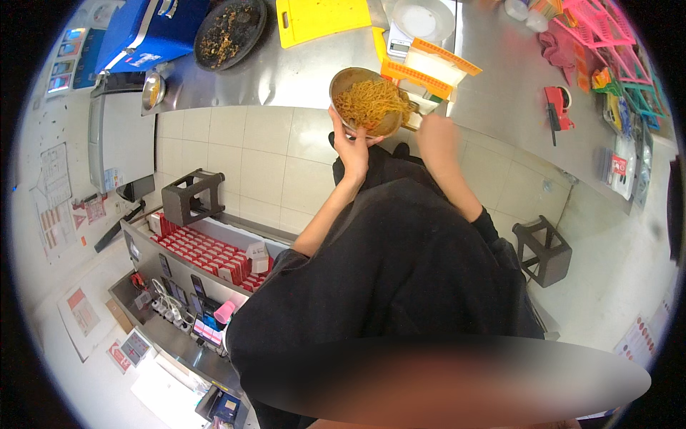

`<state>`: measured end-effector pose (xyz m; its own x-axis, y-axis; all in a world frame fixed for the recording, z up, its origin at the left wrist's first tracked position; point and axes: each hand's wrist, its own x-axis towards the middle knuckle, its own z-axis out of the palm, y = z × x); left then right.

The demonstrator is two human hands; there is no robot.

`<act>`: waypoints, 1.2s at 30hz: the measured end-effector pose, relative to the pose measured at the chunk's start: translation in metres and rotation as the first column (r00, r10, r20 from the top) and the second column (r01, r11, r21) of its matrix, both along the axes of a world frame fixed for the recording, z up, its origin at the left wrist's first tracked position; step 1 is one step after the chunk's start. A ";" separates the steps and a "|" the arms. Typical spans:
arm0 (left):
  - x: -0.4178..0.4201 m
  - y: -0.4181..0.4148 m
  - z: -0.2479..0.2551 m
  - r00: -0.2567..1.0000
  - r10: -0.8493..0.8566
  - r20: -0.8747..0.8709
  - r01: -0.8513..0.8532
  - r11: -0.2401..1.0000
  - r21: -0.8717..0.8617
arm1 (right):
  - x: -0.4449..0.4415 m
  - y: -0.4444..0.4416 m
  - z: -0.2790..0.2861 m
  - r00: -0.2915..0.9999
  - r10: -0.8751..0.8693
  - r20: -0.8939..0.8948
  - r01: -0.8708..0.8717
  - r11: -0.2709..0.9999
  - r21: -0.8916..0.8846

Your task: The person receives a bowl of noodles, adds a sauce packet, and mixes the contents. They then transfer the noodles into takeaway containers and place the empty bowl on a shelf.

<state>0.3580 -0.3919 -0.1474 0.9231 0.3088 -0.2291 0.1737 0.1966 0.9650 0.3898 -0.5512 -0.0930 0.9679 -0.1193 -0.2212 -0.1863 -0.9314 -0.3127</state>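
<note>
My left hand (351, 145) grips a round metal bowl (343, 75) from below and tips it toward the right. Fried noodles (370, 102) fill much of the bowl, some of them at its right rim. Slightly blurred, my right hand (439, 140) closes on the handle of a thin utensil (418, 110), whose far end is among the noodles; its exact kind is not clear. Just beyond the bowl's right rim stands an orange-patterned cardboard food box (418, 76) with its lid up. How much is inside the box is partly hidden.
Behind the box is a digital kitchen scale (399, 47) bearing a translucent bowl (447, 16). A yellow cutting board (324, 21), a dark pan with food scraps (230, 35) and a blue cooler box (150, 35) line the steel counter (241, 88). A red tape dispenser (559, 110) lies right.
</note>
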 end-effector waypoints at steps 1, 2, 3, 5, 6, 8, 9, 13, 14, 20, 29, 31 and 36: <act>0.001 0.002 -0.002 1.000 0.025 0.009 -0.025 0.999 -0.024 | -0.002 -0.005 0.006 1.000 -0.030 -0.002 0.030 0.999 0.037; 0.001 0.004 -0.006 0.999 0.051 0.019 -0.050 0.998 -0.047 | -0.007 -0.013 0.019 0.998 -0.058 -0.005 0.058 0.996 0.074; 0.001 0.005 -0.009 0.997 0.075 0.028 -0.073 0.995 -0.070 | -0.011 -0.022 0.024 0.996 -0.088 -0.008 0.088 0.990 0.111; -0.001 0.007 -0.007 0.998 0.064 -0.020 -0.066 0.995 -0.078 | -0.021 -0.041 0.009 0.994 -0.090 -0.061 0.101 0.974 0.201; -0.001 0.007 -0.005 0.997 0.055 -0.045 -0.058 0.995 -0.084 | -0.027 -0.046 -0.002 0.992 -0.094 -0.088 0.113 0.963 0.244; -0.002 0.007 -0.003 0.998 0.041 -0.046 -0.046 0.992 -0.118 | -0.036 -0.047 -0.035 0.978 -0.161 -0.133 0.205 0.867 0.455; -0.003 0.008 -0.002 0.998 0.041 -0.047 -0.047 0.990 -0.133 | -0.038 -0.046 -0.052 0.970 -0.183 -0.161 0.243 0.798 0.551; -0.011 0.011 0.007 0.994 0.018 -0.106 -0.029 0.993 -0.110 | -0.034 -0.041 -0.098 0.834 -0.252 -0.491 0.542 0.213 0.813; -0.014 0.014 0.009 0.993 0.001 -0.119 -0.014 0.994 -0.109 | -0.033 -0.044 -0.104 0.826 -0.209 -0.524 0.554 0.125 0.823; -0.024 0.034 0.023 0.976 -0.068 -0.205 0.043 0.991 -0.123 | -0.024 -0.049 -0.125 0.746 -0.027 -0.665 0.653 -0.163 0.740; -0.017 0.083 0.028 0.941 -0.261 -0.216 0.265 0.964 -0.007 | -0.029 -0.064 -0.115 0.793 0.013 -0.609 0.608 -0.066 0.791; -0.014 0.088 0.033 0.934 -0.269 -0.233 0.263 0.963 -0.060 | -0.038 -0.062 -0.108 0.812 -0.029 -0.583 0.583 -0.032 0.812; 0.003 0.115 0.028 0.897 -0.365 -0.250 0.329 0.928 -0.175 | -0.056 -0.050 -0.081 0.859 -0.165 -0.484 0.482 -0.058 0.874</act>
<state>0.3613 -0.2770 -0.1192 0.8615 -0.0679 -0.5032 0.5063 0.1908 0.8410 0.3336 -0.6012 -0.1739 0.8122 0.0653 -0.5797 -0.5550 0.3925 -0.7334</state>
